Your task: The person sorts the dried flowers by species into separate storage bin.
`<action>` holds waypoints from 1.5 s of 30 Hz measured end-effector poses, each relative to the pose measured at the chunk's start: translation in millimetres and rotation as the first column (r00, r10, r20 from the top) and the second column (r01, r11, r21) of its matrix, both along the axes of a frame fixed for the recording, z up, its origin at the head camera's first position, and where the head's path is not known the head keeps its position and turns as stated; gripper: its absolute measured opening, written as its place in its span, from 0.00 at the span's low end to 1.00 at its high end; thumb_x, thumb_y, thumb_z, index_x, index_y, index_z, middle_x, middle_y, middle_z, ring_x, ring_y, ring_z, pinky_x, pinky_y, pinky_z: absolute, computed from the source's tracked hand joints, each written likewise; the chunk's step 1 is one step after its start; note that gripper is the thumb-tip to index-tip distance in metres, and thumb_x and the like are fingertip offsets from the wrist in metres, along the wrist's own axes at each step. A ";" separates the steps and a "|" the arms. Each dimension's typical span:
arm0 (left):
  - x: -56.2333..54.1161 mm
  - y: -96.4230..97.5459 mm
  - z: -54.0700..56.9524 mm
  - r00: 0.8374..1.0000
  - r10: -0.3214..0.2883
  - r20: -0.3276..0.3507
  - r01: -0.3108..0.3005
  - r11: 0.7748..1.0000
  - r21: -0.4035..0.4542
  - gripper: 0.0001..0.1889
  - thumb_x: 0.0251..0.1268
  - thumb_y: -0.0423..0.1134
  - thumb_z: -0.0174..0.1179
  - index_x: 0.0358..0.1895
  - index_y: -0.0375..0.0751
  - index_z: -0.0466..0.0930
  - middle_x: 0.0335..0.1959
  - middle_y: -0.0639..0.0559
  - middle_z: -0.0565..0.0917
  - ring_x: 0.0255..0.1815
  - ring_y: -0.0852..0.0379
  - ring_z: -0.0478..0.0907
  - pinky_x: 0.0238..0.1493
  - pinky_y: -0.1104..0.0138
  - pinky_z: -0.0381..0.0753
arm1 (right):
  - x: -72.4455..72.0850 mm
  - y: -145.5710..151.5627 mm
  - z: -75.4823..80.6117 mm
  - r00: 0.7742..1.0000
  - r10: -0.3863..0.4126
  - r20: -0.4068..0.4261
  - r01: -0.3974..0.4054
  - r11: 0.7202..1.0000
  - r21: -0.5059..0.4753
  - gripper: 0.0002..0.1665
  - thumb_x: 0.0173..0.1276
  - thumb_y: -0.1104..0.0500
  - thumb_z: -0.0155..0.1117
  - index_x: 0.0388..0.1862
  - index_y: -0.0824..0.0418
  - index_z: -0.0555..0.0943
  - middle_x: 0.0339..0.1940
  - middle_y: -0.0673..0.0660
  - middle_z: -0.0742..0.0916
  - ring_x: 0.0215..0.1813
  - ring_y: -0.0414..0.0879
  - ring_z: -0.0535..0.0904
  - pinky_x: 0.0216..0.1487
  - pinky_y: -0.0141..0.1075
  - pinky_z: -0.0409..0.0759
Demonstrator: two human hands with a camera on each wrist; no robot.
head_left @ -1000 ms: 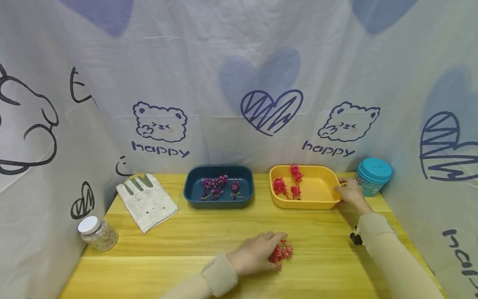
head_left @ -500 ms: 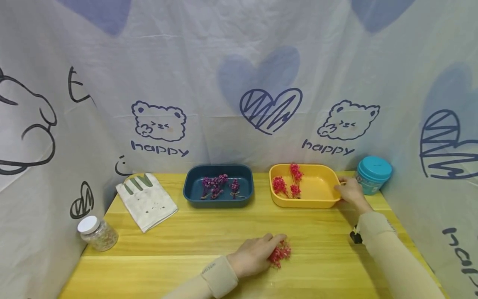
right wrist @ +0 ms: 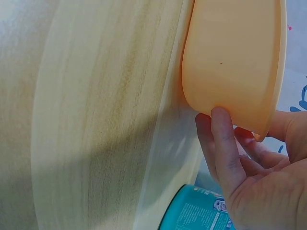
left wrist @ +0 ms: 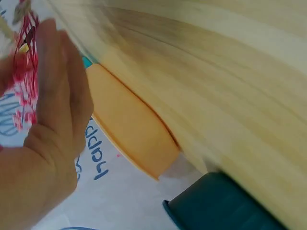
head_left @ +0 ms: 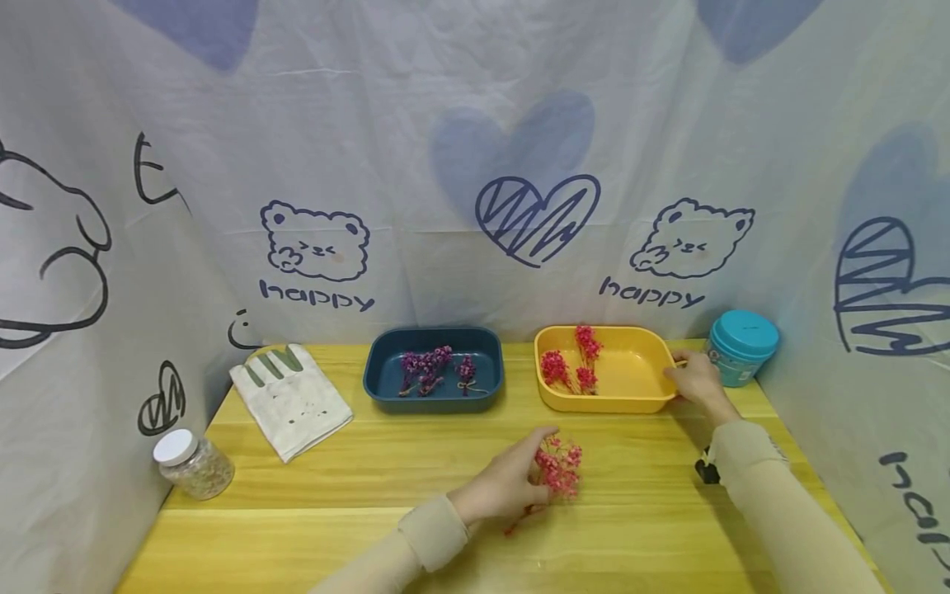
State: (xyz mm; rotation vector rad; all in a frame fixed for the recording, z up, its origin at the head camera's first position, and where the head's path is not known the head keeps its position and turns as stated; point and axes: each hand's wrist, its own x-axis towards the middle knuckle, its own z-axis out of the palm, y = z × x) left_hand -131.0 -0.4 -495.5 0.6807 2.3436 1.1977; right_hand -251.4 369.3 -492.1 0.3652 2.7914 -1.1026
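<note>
My left hand (head_left: 503, 485) pinches a small bunch of pink dried flowers (head_left: 561, 469) between thumb and fingers over the middle of the table. Its stems (left wrist: 29, 52) show between the thumb and fingers in the left wrist view. At the back right, my right hand (head_left: 698, 381) grips the right end of a yellow tray (head_left: 638, 404). In the right wrist view its thumb is at the rim and the fingers (right wrist: 223, 143) lie against the outer wall. Several pink flower bunches (head_left: 557, 369) lie in the left part of that tray.
A dark blue tray (head_left: 434, 405) with purple dried flowers (head_left: 426, 363) stands left of the yellow one. A turquoise tub (head_left: 742, 351) is beside my right hand. A folded cloth (head_left: 297, 404) and a white-lidded jar (head_left: 196, 466) are at the left. Printed curtains enclose the table.
My left hand has moved slightly forward and turned, with the pink flowers in it; a stem end now shows below the hand. My right hand has stayed at the yellow tray.
</note>
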 end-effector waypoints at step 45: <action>-87.1 80.2 51.6 0.947 0.276 0.167 -0.321 0.857 0.403 0.28 0.64 0.27 0.72 0.65 0.44 0.73 0.62 0.43 0.78 0.38 0.59 0.80 0.43 0.69 0.86 | -0.1 1.1 -1.0 1.000 -0.014 0.017 0.015 0.999 -0.038 0.30 0.79 0.63 0.55 0.72 0.79 0.67 0.63 0.79 0.79 0.45 0.56 0.86 0.39 0.38 0.92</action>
